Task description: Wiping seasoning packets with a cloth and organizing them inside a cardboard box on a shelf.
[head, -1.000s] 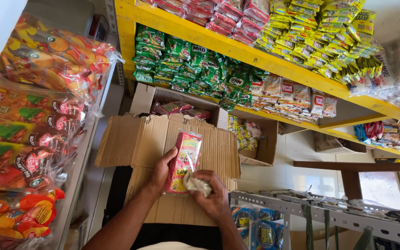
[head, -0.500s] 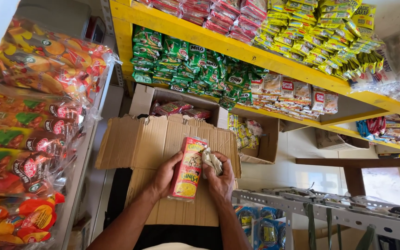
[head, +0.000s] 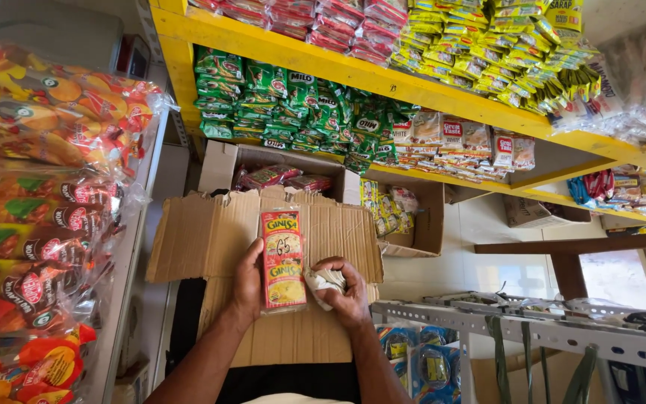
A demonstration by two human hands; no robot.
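- The left hand (head: 248,280) is raised in front of the body, forearm running up from the lower edge of the view, fingers curled forward in a grip, thumb side turned inward.
- The right hand (head: 345,293) sits just beside it at about the same height, closed into a loose fist, knuckles upward, wrist bent slightly inward.

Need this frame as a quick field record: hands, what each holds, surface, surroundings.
left hand: left hand grips the side of a red and yellow sachet pack, held upright
right hand: right hand closed round a crumpled white wad
surface: flattened cardboard box flap under both hands
behind: open carton with pink packets
shelf: yellow shelf hung with green sachets
left side: bagged snack packs
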